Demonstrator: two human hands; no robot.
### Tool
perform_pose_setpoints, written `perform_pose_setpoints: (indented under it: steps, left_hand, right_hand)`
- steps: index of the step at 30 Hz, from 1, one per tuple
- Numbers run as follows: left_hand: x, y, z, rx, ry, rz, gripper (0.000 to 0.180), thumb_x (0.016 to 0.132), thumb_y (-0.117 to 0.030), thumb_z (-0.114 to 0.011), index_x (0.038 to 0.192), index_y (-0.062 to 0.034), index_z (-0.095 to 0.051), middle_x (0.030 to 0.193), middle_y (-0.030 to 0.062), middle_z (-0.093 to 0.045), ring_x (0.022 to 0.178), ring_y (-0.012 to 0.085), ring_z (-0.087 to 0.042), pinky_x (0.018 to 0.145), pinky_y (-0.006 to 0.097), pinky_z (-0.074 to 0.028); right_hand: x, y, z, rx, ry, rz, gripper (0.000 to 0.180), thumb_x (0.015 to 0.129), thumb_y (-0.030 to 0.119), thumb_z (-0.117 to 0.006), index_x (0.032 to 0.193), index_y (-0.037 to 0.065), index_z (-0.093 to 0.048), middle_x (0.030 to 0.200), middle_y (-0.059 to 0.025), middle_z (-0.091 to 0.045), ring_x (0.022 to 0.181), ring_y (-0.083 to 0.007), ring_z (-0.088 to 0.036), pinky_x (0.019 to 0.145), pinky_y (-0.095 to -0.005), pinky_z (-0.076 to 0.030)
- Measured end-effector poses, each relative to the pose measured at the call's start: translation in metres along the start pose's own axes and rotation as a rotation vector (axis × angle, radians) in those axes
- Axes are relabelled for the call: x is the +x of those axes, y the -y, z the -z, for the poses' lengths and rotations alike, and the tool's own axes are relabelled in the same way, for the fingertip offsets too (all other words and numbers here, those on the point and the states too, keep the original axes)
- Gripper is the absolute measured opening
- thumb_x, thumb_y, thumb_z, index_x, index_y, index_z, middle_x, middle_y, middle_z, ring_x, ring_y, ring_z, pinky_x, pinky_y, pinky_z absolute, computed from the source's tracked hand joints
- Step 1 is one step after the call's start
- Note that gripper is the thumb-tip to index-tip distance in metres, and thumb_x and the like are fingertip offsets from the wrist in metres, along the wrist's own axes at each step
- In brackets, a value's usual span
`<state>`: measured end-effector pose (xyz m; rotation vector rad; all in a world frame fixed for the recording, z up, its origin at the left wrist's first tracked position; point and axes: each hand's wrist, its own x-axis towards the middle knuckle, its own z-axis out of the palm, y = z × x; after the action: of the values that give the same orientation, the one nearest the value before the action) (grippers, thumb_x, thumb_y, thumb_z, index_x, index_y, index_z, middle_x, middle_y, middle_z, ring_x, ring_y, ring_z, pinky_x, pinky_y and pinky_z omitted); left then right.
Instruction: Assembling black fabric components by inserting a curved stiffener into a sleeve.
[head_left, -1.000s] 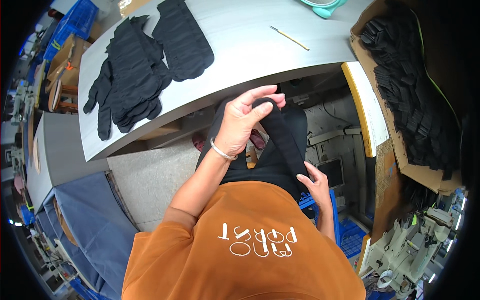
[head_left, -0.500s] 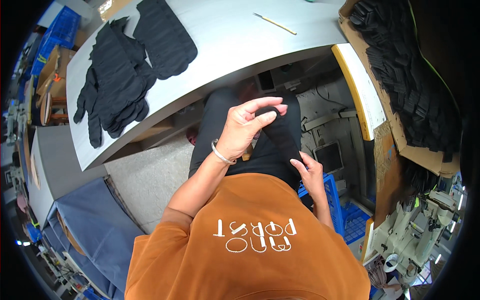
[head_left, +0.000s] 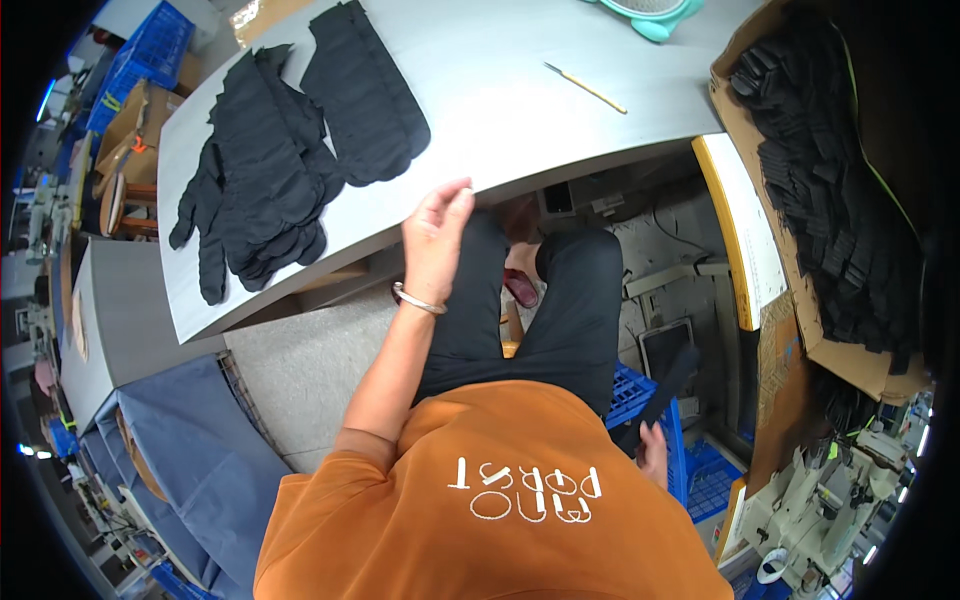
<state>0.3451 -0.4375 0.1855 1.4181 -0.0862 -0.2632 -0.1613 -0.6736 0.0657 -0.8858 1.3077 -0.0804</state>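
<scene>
Since the earlier frames, both hands have let go of the dark cloth they held together over the lap and have parted. Now the left hand (head_left: 437,240) is lifted at centre frame, forearm rising from the lower middle, a bangle at the wrist, fingers loosely extended and empty, their tips at the near edge of the grey table (head_left: 520,110). Down at the lower right, the right hand (head_left: 652,455) hangs beside the hip, closed on the lower end of a black fabric strip (head_left: 668,385) that slants upward over a blue crate (head_left: 640,395). A pile of black gloves (head_left: 290,170) lies in the upper left on the table, well apart from either hand.
</scene>
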Motion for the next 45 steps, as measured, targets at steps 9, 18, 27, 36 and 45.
perform_pose_setpoints:
  steps: [9,18,27,36,45]
  left_hand:
    - [0.075,0.025,0.077,0.950,-0.120,-0.488,0.045,0.082,-0.010,-0.072,0.125,-0.0055,-0.062,0.137,0.0156,-0.057,0.136,0.0339,-0.045,0.115,0.043,-0.031]
    - [0.042,0.040,0.038,1.100,0.030,-0.682,0.027,0.095,-0.008,-0.058,0.120,-0.0029,-0.064,0.130,0.0150,-0.061,0.126,0.0332,-0.054,0.115,0.048,-0.031]
    - [0.040,0.037,0.032,1.018,-0.052,-0.631,0.022,0.094,-0.007,-0.057,0.114,-0.0033,-0.066,0.125,0.0139,-0.064,0.121,0.0330,-0.056,0.114,0.046,-0.033]
    - [0.039,0.044,0.024,1.062,-0.131,-0.661,0.022,0.095,-0.006,-0.055,0.114,-0.0029,-0.066,0.123,0.0141,-0.064,0.120,0.0333,-0.056,0.112,0.046,-0.034]
    - [0.038,0.042,0.025,1.041,-0.147,-0.659,0.021,0.095,-0.007,-0.056,0.113,-0.0026,-0.066,0.122,0.0145,-0.065,0.120,0.0335,-0.057,0.112,0.046,-0.035]
  right_hand:
    - [0.026,-0.072,0.036,-0.281,-0.391,-0.374,0.026,0.093,0.023,-0.067,0.116,0.012,-0.065,0.095,-0.0026,-0.068,0.081,-0.0155,-0.068,0.065,-0.0311,-0.054]
    - [0.065,0.192,-0.124,-0.650,-0.180,0.965,0.018,0.092,0.008,-0.061,0.106,-0.002,-0.069,0.087,-0.0126,-0.071,0.076,-0.0162,-0.068,0.071,-0.0291,-0.054]
    - [0.077,0.439,-0.104,-0.681,-1.006,1.498,0.015,0.093,0.018,-0.063,0.098,0.009,-0.073,0.097,-0.0107,-0.071,0.085,-0.0305,-0.069,0.076,-0.0373,-0.054]
    - [0.096,0.516,-0.084,-1.180,-1.352,1.529,0.021,0.086,0.013,-0.069,0.107,0.009,-0.070,0.108,-0.0069,-0.064,0.105,-0.0279,-0.059,0.089,-0.0398,-0.048]
    - [0.045,0.376,-0.164,-0.946,-1.043,1.829,0.029,0.076,-0.005,-0.067,0.104,0.004,-0.066,0.106,-0.0093,-0.067,0.097,-0.0279,-0.062,0.084,-0.0389,-0.049]
